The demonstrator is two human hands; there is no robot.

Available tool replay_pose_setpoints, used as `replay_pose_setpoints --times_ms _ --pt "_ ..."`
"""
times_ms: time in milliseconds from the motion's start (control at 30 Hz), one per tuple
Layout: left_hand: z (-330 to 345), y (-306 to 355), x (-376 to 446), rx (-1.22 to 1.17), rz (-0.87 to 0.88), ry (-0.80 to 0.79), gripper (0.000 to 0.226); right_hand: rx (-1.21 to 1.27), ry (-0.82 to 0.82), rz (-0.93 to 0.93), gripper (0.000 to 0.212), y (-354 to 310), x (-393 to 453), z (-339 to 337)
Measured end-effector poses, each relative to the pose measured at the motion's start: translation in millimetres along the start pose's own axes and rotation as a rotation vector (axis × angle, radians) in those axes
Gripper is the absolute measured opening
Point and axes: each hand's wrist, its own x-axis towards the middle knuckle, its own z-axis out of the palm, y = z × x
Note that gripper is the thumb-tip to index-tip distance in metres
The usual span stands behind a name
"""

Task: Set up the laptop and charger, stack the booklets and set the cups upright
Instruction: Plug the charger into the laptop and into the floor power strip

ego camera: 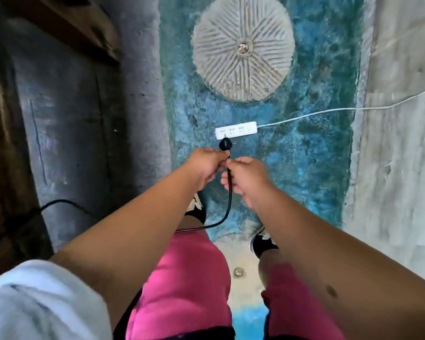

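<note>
1. Left hand [207, 165]: pinches the black charger plug [224, 144], just short of the white power strip [236, 130] on the blue rug [304, 155].
2. Right hand [247, 179]: fingers curled round the plug's black cord [228, 192].

I seem to be in a home: blue shag rug [304, 168] underfoot, round ribbed cushion [243, 49] far ahead, white power strip [236, 130] near me.

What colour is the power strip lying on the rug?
White. The power strip shows best in the head view, on the blue rug.
</note>
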Motion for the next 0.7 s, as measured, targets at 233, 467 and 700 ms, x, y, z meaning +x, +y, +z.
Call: replay_pose_setpoints --times_ms 233,467,700 --pt "14 -42 133 -0.069 0.0 0.147 0.022 -0.012 -0.106 0.014 0.009 35 140 5" --pt "-1 -65 241 0.256 0.061 0.091 0.027 -0.365 -0.262 -0.073 0.006 67 264 -5" --pt "-1 -100 328 0.264 0.033 0.011 0.019 -0.954 0.066 -0.711 0.019 52 394 -31"
